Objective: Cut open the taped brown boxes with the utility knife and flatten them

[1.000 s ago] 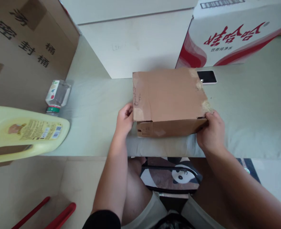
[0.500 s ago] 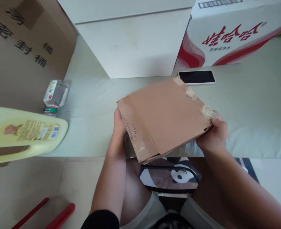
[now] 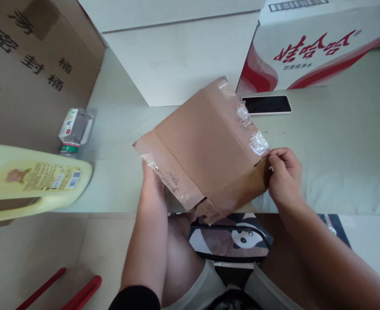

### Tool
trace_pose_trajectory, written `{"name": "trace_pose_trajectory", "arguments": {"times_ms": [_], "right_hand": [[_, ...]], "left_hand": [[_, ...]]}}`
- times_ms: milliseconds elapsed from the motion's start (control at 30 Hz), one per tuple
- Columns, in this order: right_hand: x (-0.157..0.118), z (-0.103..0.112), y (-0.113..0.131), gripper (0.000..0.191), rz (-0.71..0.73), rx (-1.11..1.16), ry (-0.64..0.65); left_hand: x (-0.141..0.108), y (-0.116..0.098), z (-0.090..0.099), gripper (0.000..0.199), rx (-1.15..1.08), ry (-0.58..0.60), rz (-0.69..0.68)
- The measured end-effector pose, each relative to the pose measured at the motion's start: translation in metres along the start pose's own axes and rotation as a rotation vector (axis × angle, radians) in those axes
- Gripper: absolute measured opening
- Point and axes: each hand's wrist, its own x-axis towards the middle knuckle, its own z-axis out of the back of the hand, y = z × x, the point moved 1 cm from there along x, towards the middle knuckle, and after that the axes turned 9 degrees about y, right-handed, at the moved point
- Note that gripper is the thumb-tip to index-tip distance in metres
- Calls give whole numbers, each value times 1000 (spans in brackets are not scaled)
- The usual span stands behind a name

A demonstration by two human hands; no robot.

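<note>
A flattened brown cardboard box (image 3: pixel 202 142) is held tilted above the pale green cloth-covered surface, with strips of torn clear tape along its left and right edges. My left hand (image 3: pixel 153 174) supports it from the left edge; its fingers are hidden underneath. At the right corner my right hand (image 3: pixel 285 172) pinches the cardboard between thumb and curled fingers. The lower flap hangs bent downward towards my lap.
Behind stand a white box (image 3: pixel 183 60) and a white-and-red carton (image 3: pixel 306 56), with a phone (image 3: pixel 267 104) in front. To the left are a large brown carton (image 3: pixel 31 86), a clear bottle (image 3: pixel 76 129) and a yellow jug (image 3: pixel 54 174). Red bars (image 3: pixel 83 292) show below.
The cardboard has turned and spread wider, its far corner now reaching up over the white box. Its near flap has swung down. My right hand has shifted its hold to the right corner.
</note>
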Motion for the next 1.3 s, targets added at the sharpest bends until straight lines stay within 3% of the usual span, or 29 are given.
{"name": "trace_pose_trajectory", "arguments": {"times_ms": [33, 133, 267, 433, 500, 633, 733, 967, 1167, 1300], "right_hand": [[1, 0, 0, 4, 31, -14, -14], [5, 0, -5, 25, 86, 59, -58], [9, -1, -15, 38, -6, 257, -80], [4, -13, -7, 35, -177, 459, 259], [0, -16, -4, 34, -231, 469, 314], [0, -16, -3, 31, -295, 443, 255], [2, -13, -5, 40, -293, 418, 220], [0, -14, -4, 49, -304, 390, 255], [-4, -13, 0, 51, -337, 382, 375], [-13, -9, 10, 51, -343, 366, 422]], "left_hand": [[-3, -2, -2, 47, -57, 27, 23], [-7, -9, -1, 50, -133, 76, -6], [0, -8, 8, 49, -111, 101, -92], [6, -3, 14, 53, -65, 115, -110], [4, -5, 11, 51, -80, 126, -76], [-6, -12, 0, 59, -133, 155, -135], [-10, -9, -6, 59, -144, 179, -107], [-2, 9, -5, 38, -175, 35, -73], [-3, 6, -8, 37, -225, 43, -37], [-8, 4, -12, 27, -157, -41, 60]]}}
